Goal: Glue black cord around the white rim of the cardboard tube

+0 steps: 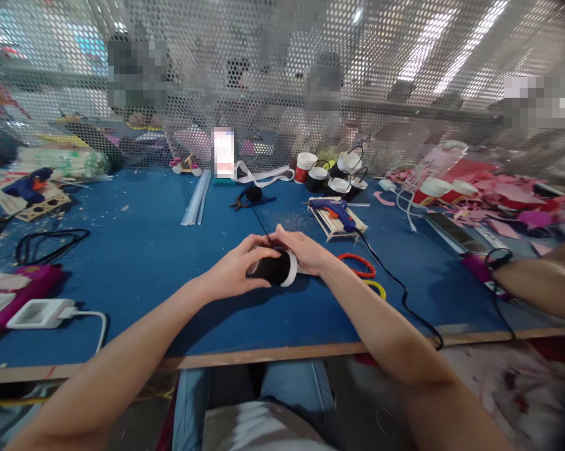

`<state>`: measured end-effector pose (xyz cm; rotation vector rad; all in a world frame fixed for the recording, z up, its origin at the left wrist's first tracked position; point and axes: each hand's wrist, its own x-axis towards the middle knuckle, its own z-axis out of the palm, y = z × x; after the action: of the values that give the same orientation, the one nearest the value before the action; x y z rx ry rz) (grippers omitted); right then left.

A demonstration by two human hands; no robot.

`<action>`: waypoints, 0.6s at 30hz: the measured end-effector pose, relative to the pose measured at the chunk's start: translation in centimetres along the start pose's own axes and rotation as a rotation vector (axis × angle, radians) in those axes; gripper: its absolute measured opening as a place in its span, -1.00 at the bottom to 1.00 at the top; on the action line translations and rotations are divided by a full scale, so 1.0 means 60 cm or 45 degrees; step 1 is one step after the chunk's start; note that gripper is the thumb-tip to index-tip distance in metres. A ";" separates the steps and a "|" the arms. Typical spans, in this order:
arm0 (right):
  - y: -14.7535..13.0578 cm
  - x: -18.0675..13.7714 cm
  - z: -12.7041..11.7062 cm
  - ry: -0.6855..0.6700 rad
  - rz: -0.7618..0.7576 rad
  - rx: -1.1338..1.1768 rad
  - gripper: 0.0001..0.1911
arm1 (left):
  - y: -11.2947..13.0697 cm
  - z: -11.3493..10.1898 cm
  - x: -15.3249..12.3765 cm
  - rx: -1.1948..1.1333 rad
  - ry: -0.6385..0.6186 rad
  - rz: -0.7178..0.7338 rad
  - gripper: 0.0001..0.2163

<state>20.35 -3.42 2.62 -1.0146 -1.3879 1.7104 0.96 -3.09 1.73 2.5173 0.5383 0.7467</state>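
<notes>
A black paper cup [274, 268] with a white rim lies on its side just above the blue table. My left hand [245, 266] is closed around it, thumb and fingers along its body. Against the cup's far side and rim, my right hand [301, 249] is closed too, with its fingertips partly hidden. A thin black cord [262, 222] runs from a small black ball [253, 194] to the top of the cup, between my hands. Pliers [239, 202] lie beside the ball. Scissors with red [360, 264] and yellow handles lie partly beneath my right forearm.
A blue glue gun [341, 216] rests on a stick rack, its cable running to the table's front edge. Several cups with cord handles [317, 178] stand at the back. A lit phone [224, 153] and clear glue sticks [196, 199] are nearby. Another person's arm [540, 282] reaches in at right.
</notes>
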 end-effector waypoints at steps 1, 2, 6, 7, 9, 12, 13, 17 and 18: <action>0.001 -0.001 0.001 0.010 -0.025 0.078 -0.63 | 0.002 0.000 0.000 -0.008 0.003 -0.004 -0.55; 0.002 -0.002 0.002 0.040 -0.052 0.140 -0.70 | 0.003 0.000 0.000 -0.027 0.009 -0.017 -0.52; 0.001 -0.004 -0.002 0.221 -0.155 0.246 -0.86 | -0.001 0.004 0.000 -0.189 0.085 -0.175 -0.39; 0.000 -0.005 -0.005 0.249 -0.193 0.235 -0.88 | -0.004 0.004 0.000 -0.234 0.104 -0.227 -0.39; -0.002 -0.005 -0.010 0.298 -0.284 0.190 -0.88 | -0.010 0.005 0.000 -0.305 0.117 -0.330 -0.40; -0.005 -0.004 -0.019 0.391 -0.400 0.164 -0.86 | -0.016 0.002 0.000 -0.381 0.084 -0.474 -0.44; -0.006 -0.002 -0.021 0.425 -0.417 0.161 -0.85 | -0.017 0.001 0.001 -0.400 0.068 -0.513 -0.46; -0.001 0.003 -0.030 0.573 -0.458 0.084 -0.79 | -0.014 -0.003 0.002 -0.436 0.043 -0.582 -0.49; 0.000 0.004 -0.032 0.601 -0.468 0.044 -0.79 | -0.013 -0.004 0.003 -0.439 0.039 -0.581 -0.49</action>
<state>21.95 -2.36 2.33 -0.9904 -1.1433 1.1325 0.78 -2.32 1.57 1.9688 0.8738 0.6371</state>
